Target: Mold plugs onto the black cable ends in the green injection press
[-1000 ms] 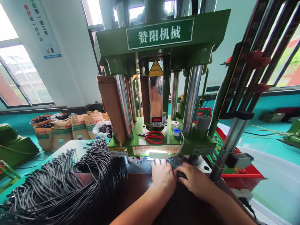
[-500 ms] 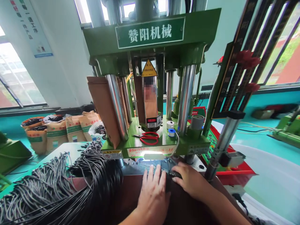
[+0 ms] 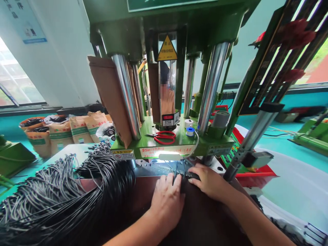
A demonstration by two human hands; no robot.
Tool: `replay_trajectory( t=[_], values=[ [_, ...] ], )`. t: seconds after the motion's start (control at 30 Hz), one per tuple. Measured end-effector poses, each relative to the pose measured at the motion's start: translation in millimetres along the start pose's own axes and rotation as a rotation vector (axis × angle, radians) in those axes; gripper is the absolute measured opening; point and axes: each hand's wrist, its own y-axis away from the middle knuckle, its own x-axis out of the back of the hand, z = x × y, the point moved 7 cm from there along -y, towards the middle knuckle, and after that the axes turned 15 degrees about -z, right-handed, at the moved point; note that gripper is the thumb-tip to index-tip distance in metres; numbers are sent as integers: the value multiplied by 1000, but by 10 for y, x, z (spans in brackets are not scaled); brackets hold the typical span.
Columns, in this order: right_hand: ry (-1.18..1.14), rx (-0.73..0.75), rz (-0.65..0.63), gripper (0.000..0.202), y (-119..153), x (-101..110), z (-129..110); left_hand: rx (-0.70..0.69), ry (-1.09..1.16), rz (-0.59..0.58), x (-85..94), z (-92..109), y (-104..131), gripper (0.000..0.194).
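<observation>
My left hand [image 3: 167, 198] lies at the front edge of the press's metal plate [image 3: 147, 169], its fingers bent down around thin dark cables [image 3: 176, 167]. The cables fan out over the plate from beside its fingertips. To the right, my right hand [image 3: 208, 181] grips a dark, slim tool [image 3: 191, 175] between thumb and fingers; its tip points left toward the cables, and its kind cannot be made out. Above both hands is the green press bed [image 3: 143, 145] with a lit lamp [image 3: 169, 156] under its front edge.
Red-handled scissors [image 3: 165, 137] and a blue-and-white tape roll [image 3: 190, 131] rest on the press bed. A large heap of black cables [image 3: 102, 191] covers the left side. Steel columns [image 3: 214, 85] stand over the bed. A red tray [image 3: 256, 172] sits at the right.
My left fingers, stretched out before, are now bent onto the cables, which show more clearly. My right hand keeps its hold on the dark tool. The view has tilted downward and come closer.
</observation>
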Motion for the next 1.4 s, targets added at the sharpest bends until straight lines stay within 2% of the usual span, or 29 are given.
replay_trajectory(
  t=[0.4, 1.4],
  values=[
    [22, 10, 8, 34, -7, -12, 12, -37, -41, 5, 10, 22, 4, 47],
    [34, 2, -3, 35, -13, -21, 23, -47, -79, 10, 28, 38, 6, 47]
  ],
)
